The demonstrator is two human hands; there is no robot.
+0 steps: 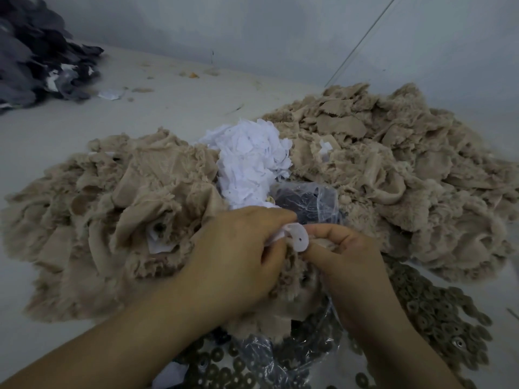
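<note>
My left hand (238,254) and my right hand (348,262) meet in the middle, over beige furry fabric. Between their fingertips they pinch a small white paper piece (299,238) with a hole in it. A beige fabric piece (320,244) lies curled in my right hand behind the paper. Just beyond the hands sits a mound of white paper scraps (250,164). A clear plastic bag (314,203) holding dark parts lies right behind my fingertips.
Big piles of beige furry fabric pieces lie at the left (112,220) and right (407,169). Several brown ring-shaped discs (438,313) are spread at the lower right and front. A dark grey fabric heap (36,57) sits far left on the pale table (182,102).
</note>
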